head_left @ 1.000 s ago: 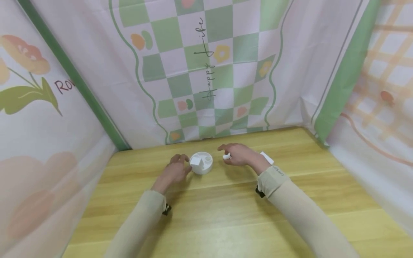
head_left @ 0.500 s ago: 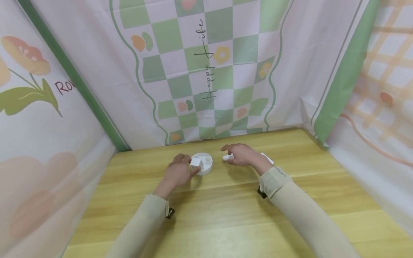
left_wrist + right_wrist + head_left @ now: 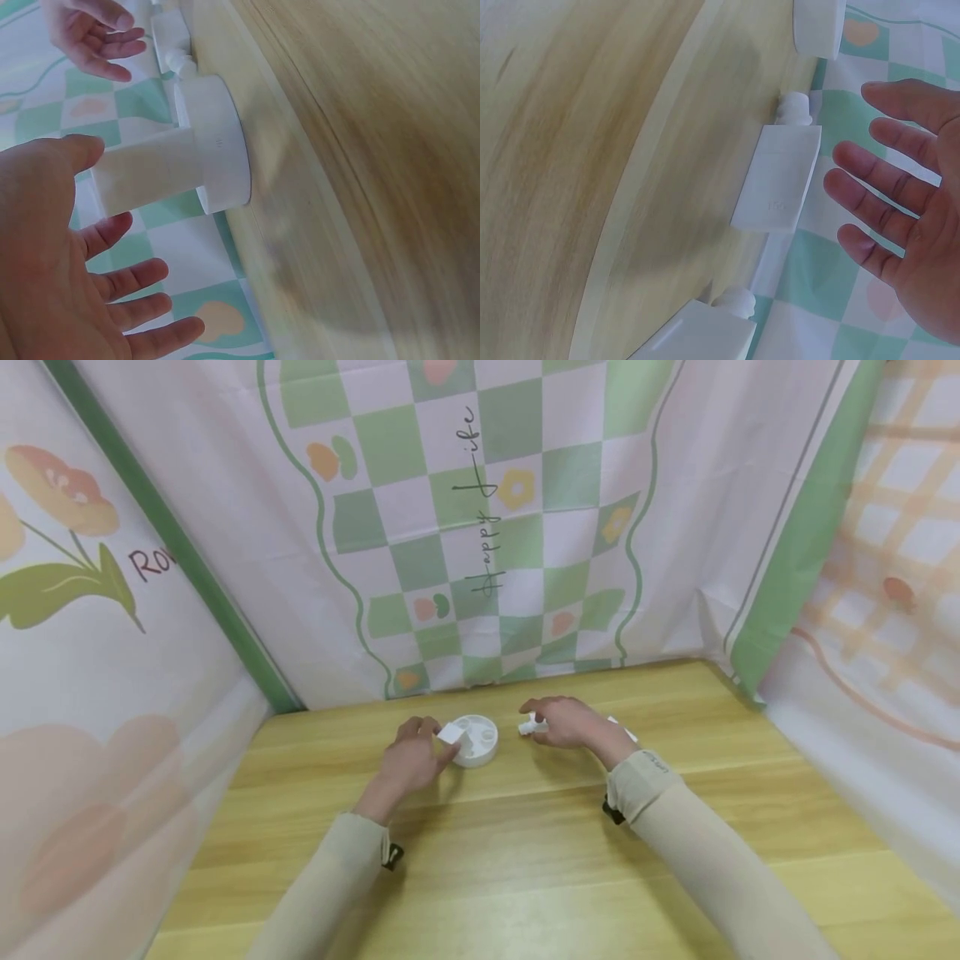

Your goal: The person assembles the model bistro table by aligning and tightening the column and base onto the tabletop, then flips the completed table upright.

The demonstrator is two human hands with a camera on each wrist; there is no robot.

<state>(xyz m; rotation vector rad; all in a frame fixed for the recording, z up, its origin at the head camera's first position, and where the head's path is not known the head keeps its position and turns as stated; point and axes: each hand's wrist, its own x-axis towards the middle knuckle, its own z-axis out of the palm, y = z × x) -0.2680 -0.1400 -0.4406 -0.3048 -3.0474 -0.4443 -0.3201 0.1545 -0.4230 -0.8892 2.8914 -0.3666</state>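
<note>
My left hand point(image 3: 408, 766) pinches the outer end of a white rectangular block point(image 3: 150, 172) between thumb and index finger; the other fingers are spread. The block's lower end meets a round white base point(image 3: 221, 142), which has several round sockets in its face in the head view. How far the block sits in a socket is hidden. My right hand point(image 3: 566, 724) hovers with relaxed fingers over a white block with a ridged knob point(image 3: 778, 180). That block lies on the table, apart from the fingers in the right wrist view.
A second knobbed white block point(image 3: 705, 330) lies on the wooden table point(image 3: 480, 860), partly behind the right wrist in the head view point(image 3: 624, 729). A patterned green and white curtain point(image 3: 510, 610) hangs along the table's back edge.
The left thumb and fingers have closed on the block, which now leans further left; the round base has shifted slightly right. My right hand has drifted slightly right.
</note>
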